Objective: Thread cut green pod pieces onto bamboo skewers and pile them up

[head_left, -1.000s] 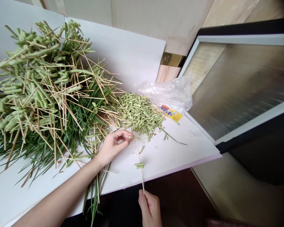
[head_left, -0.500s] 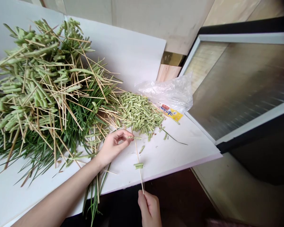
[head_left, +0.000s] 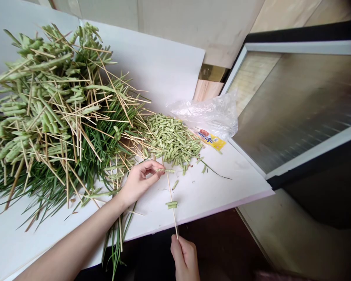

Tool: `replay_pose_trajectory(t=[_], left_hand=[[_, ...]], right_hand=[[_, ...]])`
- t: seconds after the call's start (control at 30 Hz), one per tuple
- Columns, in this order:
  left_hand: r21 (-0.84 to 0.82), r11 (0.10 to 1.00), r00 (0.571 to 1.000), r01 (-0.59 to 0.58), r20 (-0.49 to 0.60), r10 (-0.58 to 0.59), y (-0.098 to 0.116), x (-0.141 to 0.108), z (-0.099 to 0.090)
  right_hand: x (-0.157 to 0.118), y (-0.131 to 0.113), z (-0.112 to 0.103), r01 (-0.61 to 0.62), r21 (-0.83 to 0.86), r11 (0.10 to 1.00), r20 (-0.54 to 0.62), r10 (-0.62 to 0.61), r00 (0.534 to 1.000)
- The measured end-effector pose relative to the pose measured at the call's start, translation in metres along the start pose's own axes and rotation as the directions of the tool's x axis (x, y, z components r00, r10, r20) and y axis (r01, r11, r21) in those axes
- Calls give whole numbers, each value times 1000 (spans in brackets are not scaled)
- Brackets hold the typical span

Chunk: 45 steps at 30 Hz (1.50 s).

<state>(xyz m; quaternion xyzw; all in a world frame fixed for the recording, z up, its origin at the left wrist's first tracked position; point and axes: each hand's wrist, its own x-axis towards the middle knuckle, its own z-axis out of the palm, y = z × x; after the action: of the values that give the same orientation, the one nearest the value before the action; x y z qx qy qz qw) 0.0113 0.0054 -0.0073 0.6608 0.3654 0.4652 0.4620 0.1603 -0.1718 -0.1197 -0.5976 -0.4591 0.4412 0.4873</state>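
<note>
bare left arm [head_left: 76,242] is stretched out over the worktop [head_left: 222,189], left hand [head_left: 139,180] pinching thumb to fingertips [head_left: 160,167], and the right hand [head_left: 186,257] is kinda curled up just off the front edge [head_left: 199,216]

Single head view from above white table [head_left: 222,191], facing forward and down, close.

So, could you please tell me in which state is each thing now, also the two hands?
Left hand: pinching a cut green bean piece.
Right hand: closed on the skewer.
Thin pale wooden skewer: carrying short green pieces partway along.
Loose cut green beans: heaped on the white table.
Clear plastic bag: crumpled.
Yellow printed packet: lying beside the bag.
Large green pile with wooden sticks: tangled.
</note>
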Motion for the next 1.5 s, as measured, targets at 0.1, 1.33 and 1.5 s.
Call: replay_pose_trajectory(t=[0.1,1.33,1.5], left_hand=[[10,1000,1000,-3,9,3,0,0,0],[231,962,889,-144,457,24,9,-15,16],[211,963,869,-170,493,45,9,-14,12]], right_hand=[[0,3,0,4,10,1000,-1,-4,1000],[0,-2,1,-95,99,990,-82,104,991],[0,-6,2,-106,134,985,-82,118,990]])
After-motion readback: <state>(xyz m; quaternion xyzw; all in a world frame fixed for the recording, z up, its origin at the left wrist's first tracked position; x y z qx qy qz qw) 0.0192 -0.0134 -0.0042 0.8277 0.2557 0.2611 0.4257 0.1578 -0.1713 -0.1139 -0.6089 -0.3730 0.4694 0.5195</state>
